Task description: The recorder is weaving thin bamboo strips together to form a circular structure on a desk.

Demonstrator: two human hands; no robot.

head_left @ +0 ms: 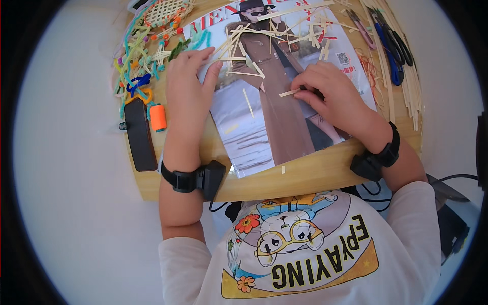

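Observation:
A large glossy magazine (241,150) with a coat-wearing figure on its cover lies on the wooden table. Across its upper half are scattered short pale strips (237,60), some crossing each other in a loose pile. My left hand (189,91) rests at the magazine's left edge, thumb and fingers apart and nothing visible between them, beside this pile. Over the cover's middle, my right hand (333,94) pinches one short pale strip (285,94) between thumb and forefinger; its free end points left. A single thin strip (248,103) lies between the two hands.
Left of my left arm are a dark flat case (140,134), an orange cylinder (158,118) and tangled colourful fuzzy stems (136,84). A round woven piece (165,11) sits behind. At the right lie black-handled pliers (396,43), a blue cutter (395,73) and long pale strips (413,96).

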